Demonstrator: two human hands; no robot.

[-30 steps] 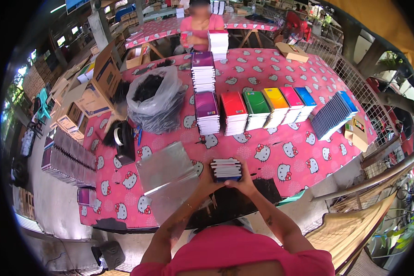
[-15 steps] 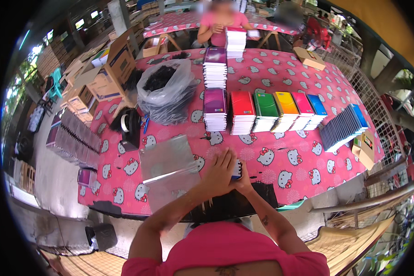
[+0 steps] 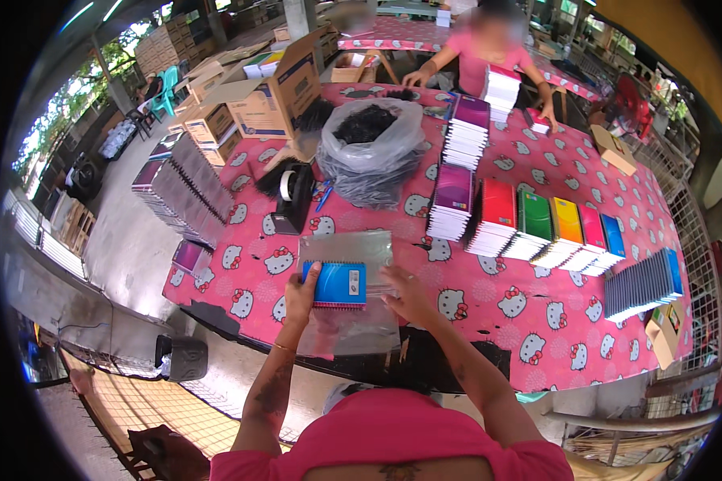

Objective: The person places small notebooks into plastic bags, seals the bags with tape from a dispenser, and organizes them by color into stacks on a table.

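My left hand [image 3: 300,298] grips the left side of a small stack of spiral notebooks [image 3: 335,285], thumb on top. The top cover is blue with a pale label, and pink shows at the lower edge. This stack lies over clear plastic bags [image 3: 346,244] spread flat on the table. My right hand [image 3: 409,297] is at the right edge of the plastic, beside the stack, thumb and fingers apart. Whether its fingertips pinch the plastic is too small to tell.
Notebook stacks in purple [image 3: 452,192], red [image 3: 497,210], green [image 3: 533,216] and other colours stand to the right. A tape dispenser [image 3: 292,204] and a bag of black pieces [image 3: 369,156] are farther off. Wrapped notebooks [image 3: 180,192] stand left. A person [image 3: 489,56] works across the table.
My hands have parted and moved left; the notebook stack is now over the plastic, held in my left hand. My view has shifted left. The person opposite has reached both arms out.
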